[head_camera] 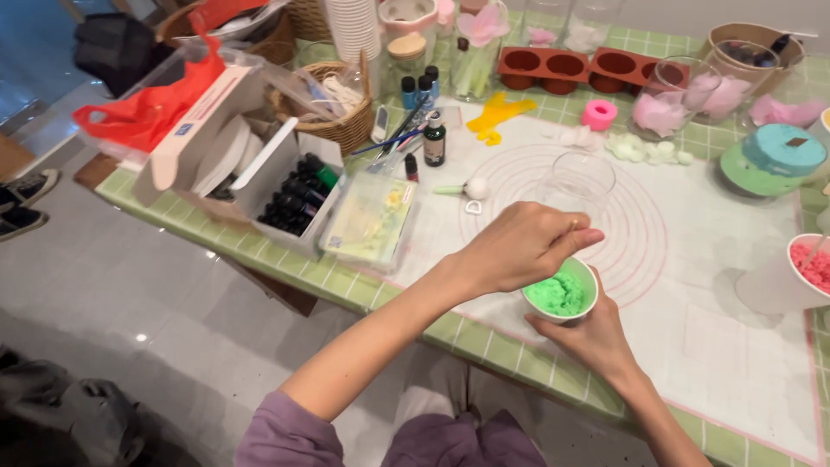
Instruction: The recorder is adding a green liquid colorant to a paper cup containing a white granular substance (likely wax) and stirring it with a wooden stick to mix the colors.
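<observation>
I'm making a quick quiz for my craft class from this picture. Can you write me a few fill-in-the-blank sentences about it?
1. The right hand holds a white cup of ____ granules.
2. The left hand is directly above the ____.
3. The empty glass stands on the round ____.

Missing words: green; cup; mat

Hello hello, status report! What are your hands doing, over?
Left hand pinched shut above small white cup of green grains. Right hand grips that cup. Clear empty glass just behind, untouched.
</observation>
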